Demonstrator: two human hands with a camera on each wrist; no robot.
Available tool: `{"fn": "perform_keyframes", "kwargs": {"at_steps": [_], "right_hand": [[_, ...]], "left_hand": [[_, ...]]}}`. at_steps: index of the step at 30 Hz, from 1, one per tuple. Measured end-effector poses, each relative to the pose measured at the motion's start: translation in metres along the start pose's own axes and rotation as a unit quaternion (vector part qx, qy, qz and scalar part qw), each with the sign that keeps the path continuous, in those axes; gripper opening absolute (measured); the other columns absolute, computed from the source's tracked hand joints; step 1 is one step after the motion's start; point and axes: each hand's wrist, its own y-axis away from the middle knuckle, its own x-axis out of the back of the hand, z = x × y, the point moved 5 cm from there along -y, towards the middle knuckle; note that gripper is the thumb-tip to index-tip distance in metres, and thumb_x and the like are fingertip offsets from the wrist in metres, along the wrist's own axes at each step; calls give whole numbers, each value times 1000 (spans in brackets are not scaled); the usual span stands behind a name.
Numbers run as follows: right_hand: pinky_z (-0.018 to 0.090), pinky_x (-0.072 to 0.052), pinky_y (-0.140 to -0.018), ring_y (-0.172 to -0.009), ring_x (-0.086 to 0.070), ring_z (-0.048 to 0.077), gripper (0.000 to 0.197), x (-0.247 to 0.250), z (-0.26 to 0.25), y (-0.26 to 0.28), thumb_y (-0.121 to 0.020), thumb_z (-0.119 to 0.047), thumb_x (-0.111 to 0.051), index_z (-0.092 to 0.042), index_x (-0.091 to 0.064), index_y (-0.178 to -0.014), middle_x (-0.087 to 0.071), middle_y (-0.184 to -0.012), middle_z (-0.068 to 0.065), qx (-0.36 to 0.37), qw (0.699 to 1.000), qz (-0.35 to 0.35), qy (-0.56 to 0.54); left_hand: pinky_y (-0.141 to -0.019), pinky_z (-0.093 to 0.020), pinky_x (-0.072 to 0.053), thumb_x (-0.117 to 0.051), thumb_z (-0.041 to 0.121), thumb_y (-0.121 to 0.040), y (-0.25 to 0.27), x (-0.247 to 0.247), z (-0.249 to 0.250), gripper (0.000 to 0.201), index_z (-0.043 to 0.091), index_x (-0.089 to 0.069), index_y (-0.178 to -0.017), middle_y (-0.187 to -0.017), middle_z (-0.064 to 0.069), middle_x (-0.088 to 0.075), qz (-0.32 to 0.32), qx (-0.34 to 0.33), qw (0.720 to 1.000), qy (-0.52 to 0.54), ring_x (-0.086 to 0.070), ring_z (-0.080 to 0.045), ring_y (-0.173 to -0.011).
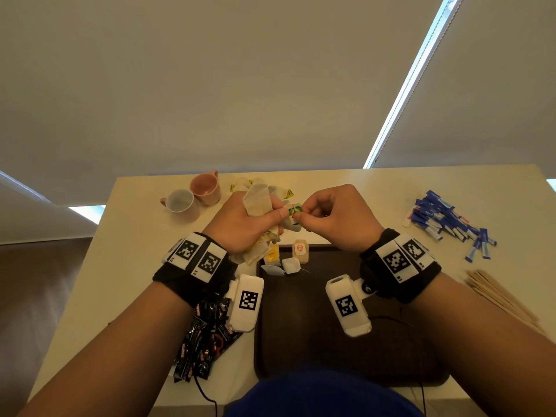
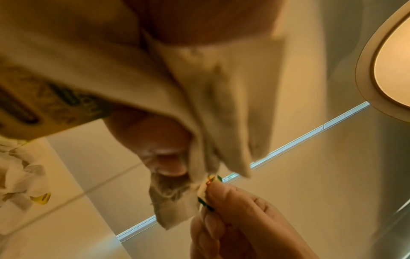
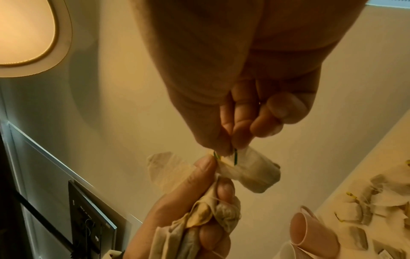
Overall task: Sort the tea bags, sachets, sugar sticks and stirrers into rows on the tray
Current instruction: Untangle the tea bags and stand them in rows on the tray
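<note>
My left hand (image 1: 255, 218) grips a bunch of tea bags (image 1: 257, 200) above the table, fingers curled round them; the same bunch (image 3: 199, 220) shows in the right wrist view. My right hand (image 1: 328, 212) pinches a small green paper tag (image 1: 295, 210) of one tea bag between thumb and fingertips; that tag (image 2: 209, 188) also shows in the left wrist view. A dark brown tray (image 1: 316, 341) lies below the hands, with a few tea bags (image 1: 300, 251) at its far left corner. More tea bags (image 1: 282, 191) lie behind the hands.
Two cups (image 1: 192, 197) stand at the back left. Blue sugar sticks (image 1: 445, 221) are piled at the right, wooden stirrers (image 1: 499, 296) at the near right. Dark sachets (image 1: 204, 341) lie left of the tray. A cable (image 1: 207, 395) runs off the front edge.
</note>
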Motion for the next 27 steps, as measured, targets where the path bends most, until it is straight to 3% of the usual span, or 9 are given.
{"fn": "perform_keyframes", "kwargs": {"at_steps": [3,6,9,13,18,21,23,27], "right_hand": [[21,-52,-56,-55,-62,5,10,0,0,0,-83,-25,-78,-18,-75,-77,-70,-63,-3,-3,1000,8,-13],[27,-56,-61,-56,-65,9,12,-1,-1,0,-83,-28,-77,-20,-73,-75,-70,-62,-4,-1,1000,4,-19],[24,-55,-59,-58,-65,8,12,0,-2,1,-85,-31,-74,-20,-73,-82,-70,-67,-5,15,999,10,-28],[17,-46,-54,-59,-60,8,14,4,-1,1,-95,-22,-63,-11,-71,-91,-69,-73,0,21,996,20,-84],[25,-53,-63,-65,-61,5,6,2,0,1,-91,-14,-69,-13,-75,-91,-71,-80,-2,58,997,9,-58],[19,-51,-63,-66,-61,4,7,2,0,0,-91,-16,-69,-12,-75,-93,-71,-80,-4,56,996,25,-71],[20,-53,-65,-70,-64,7,9,0,-1,-1,-89,-20,-72,-12,-75,-91,-71,-80,-5,58,996,18,-59],[13,-48,-59,-65,-63,1,8,-5,-2,-3,-86,-15,-75,-8,-77,-90,-71,-76,-4,49,997,2,-58]], "left_hand": [[-70,-17,-52,-65,17,-96,0,-1,-1,23,33,-71,-82,-73,2,-73,-2,0,1000,13,-68,-8,-72],[-71,-21,-52,-66,19,-95,-1,-1,-4,18,30,-72,-83,-74,5,-73,3,-4,1000,2,-68,-8,-74],[-72,-23,-53,-66,19,-95,-1,1,-4,15,26,-73,-84,-75,4,-73,7,-6,1000,-4,-69,-9,-74],[-70,-24,-54,-66,16,-95,-2,3,-6,16,23,-73,-82,-74,1,-73,12,-1,1000,6,-70,-14,-71],[-69,-23,-55,-66,16,-95,-2,1,-9,11,13,-75,-91,-74,-2,-74,5,6,1000,19,-70,-18,-73],[-68,-20,-53,-67,16,-95,-2,0,-9,10,18,-74,-88,-73,0,-74,8,9,1000,11,-70,-14,-71],[-67,-18,-52,-67,18,-94,-2,-1,-8,15,26,-72,-83,-72,2,-73,7,6,1000,4,-70,-12,-70],[-66,-23,-55,-69,21,-93,-2,-3,-9,14,30,-70,-83,-71,4,-73,9,7,1000,2,-69,-10,-68]]}}
